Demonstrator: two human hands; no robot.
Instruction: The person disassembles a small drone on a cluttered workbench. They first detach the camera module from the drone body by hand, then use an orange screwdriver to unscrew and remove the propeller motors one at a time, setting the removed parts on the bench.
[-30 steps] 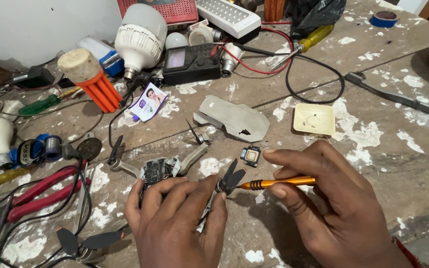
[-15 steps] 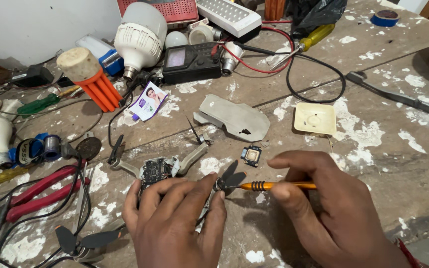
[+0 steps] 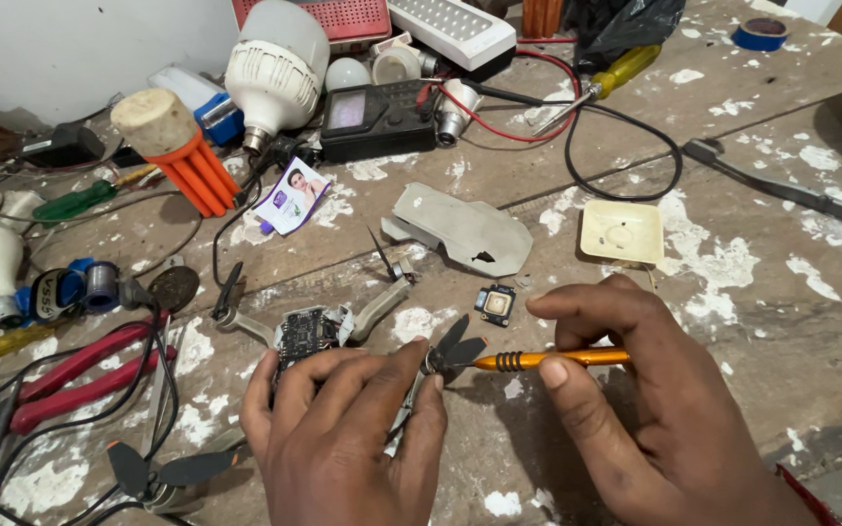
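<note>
My left hand [image 3: 343, 438] presses down on a small opened drone [image 3: 309, 331], its bare circuit board and grey arms showing, fingers pinned near the dark propeller [image 3: 452, 347] of one arm. My right hand [image 3: 645, 419] grips a thin orange screwdriver [image 3: 548, 359], held level, its tip at the motor under that propeller. A small square module [image 3: 495, 305] lies just beyond the propeller. The grey drone top cover [image 3: 460, 229] lies farther back on the paint-spattered wooden table [image 3: 772, 282].
Red-handled pliers [image 3: 70, 375] and black wires lie at the left. White bulbs [image 3: 275, 58], a black multimeter [image 3: 374, 119], an orange ribbed part [image 3: 192, 166], a cream square plate [image 3: 622, 232] and a yellow-handled screwdriver [image 3: 616, 73] crowd the back. Another propeller arm [image 3: 163, 472] lies at the lower left.
Both hands have shifted slightly; the orange screwdriver stays at the propeller motor and has turned a little between my fingers.
</note>
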